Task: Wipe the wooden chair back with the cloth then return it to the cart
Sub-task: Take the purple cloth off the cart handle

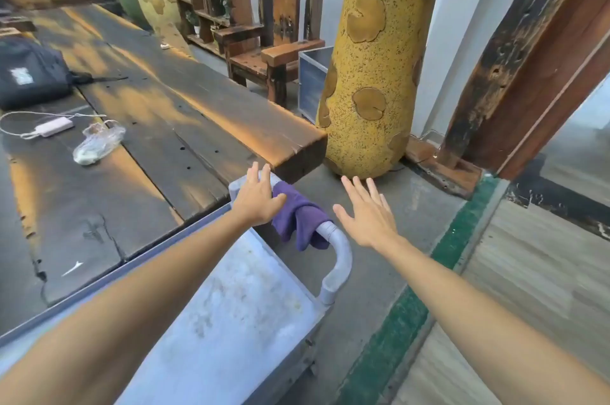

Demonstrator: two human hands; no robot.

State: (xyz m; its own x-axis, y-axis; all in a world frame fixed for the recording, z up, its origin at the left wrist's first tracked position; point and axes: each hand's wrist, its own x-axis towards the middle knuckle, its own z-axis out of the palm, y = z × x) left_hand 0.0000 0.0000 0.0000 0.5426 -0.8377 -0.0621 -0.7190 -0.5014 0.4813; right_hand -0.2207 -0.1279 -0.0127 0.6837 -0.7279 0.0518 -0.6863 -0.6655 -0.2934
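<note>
A purple cloth hangs draped over the grey handle of a pale metal cart in the lower middle. My left hand hovers flat with fingers apart, its thumb touching the cloth's left edge. My right hand is spread open just right of the cloth, over the floor, holding nothing. The wooden chair, dark with a tall slatted back and thick armrests, stands at the back, beyond the table's far end.
A long dark plank table runs along the left, carrying a black bag, a power bank with cable and a plastic bag. A yellow speckled column and a wooden post stand right. A grey box sits beside the chair.
</note>
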